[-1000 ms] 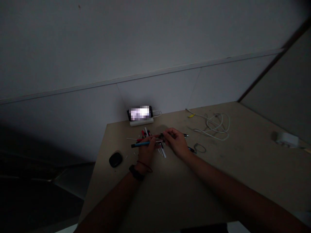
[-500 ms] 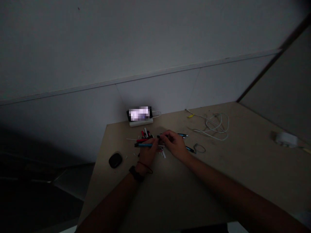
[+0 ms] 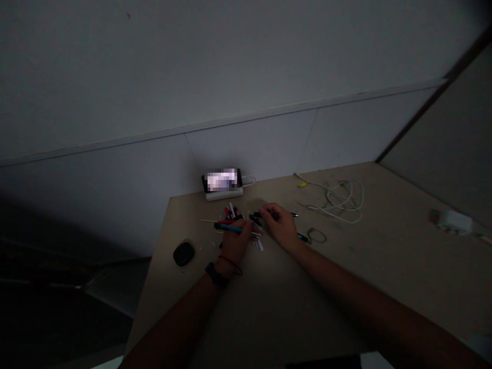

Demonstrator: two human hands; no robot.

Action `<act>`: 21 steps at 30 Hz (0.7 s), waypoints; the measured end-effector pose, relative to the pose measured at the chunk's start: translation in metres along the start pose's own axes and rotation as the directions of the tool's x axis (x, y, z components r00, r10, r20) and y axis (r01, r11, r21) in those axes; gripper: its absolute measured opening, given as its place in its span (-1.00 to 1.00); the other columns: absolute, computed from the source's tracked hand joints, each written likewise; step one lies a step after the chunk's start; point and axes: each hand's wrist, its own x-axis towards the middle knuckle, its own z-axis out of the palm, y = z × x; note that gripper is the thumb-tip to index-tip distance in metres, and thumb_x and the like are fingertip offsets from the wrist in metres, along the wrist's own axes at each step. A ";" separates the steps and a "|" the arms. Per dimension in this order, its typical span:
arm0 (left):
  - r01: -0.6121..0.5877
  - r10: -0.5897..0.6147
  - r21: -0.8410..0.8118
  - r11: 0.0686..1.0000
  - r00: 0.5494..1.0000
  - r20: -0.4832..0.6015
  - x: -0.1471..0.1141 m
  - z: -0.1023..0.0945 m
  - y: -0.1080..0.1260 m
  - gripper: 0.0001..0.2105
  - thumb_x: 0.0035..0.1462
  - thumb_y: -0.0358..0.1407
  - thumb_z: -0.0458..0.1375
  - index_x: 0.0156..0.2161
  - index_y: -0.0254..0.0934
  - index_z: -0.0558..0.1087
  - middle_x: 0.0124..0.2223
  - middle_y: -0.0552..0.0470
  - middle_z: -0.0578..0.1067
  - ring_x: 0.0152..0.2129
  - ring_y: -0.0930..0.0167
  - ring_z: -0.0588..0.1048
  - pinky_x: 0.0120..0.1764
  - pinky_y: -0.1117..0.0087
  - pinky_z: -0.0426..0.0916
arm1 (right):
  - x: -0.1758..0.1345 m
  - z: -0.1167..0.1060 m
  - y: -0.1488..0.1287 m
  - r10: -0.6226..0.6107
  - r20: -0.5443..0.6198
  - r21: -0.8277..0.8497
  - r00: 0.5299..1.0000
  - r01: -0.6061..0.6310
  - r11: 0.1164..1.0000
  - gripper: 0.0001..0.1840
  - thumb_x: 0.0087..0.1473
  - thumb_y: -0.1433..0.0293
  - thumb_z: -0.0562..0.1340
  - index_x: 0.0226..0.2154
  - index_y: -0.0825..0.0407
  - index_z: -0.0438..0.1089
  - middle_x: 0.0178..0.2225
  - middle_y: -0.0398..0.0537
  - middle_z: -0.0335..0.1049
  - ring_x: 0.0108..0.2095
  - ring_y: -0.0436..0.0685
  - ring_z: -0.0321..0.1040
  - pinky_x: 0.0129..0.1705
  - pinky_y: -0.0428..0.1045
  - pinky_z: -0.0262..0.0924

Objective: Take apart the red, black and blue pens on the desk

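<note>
My left hand (image 3: 236,241) is closed around a blue pen (image 3: 226,227) with a dark end, which points left across the fingers. Close beside it, my right hand (image 3: 280,223) has thumb and fingertips pinched together over small dark pieces (image 3: 254,218); whatever they grip is too small and dim to make out. Around and beneath the left hand lie several red, white and black pen parts (image 3: 230,210). A thin white stick (image 3: 208,221) extends leftward from this pile. Dark pens are partly hidden behind the right hand, and one pen end (image 3: 303,238) shows beside its wrist.
A lit phone (image 3: 222,180) leans on a white power strip (image 3: 225,195) by the wall. A black rounded case (image 3: 183,253) sits left. Right are a thin loop (image 3: 317,236), a coiled white cable (image 3: 342,202) and a white adapter (image 3: 454,222) on the table (image 3: 384,266).
My right fingertips have drawn slightly away from my left hand, and the gap between them shows small dark pieces. The left hand still grips the blue pen.
</note>
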 end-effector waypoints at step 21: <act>-0.040 0.044 0.103 0.994 0.998 -0.040 0.002 -0.003 -0.005 -0.64 0.22 -0.07 0.12 -0.50 -0.24 0.47 -0.60 0.11 0.41 -0.62 0.41 0.36 -0.47 0.39 0.28 | -0.005 0.003 -0.002 -0.136 0.214 -0.088 0.967 0.158 0.984 -0.53 0.26 -0.01 0.10 -0.20 -0.07 0.59 -0.16 0.05 0.49 -0.03 0.25 0.38 0.07 0.15 0.24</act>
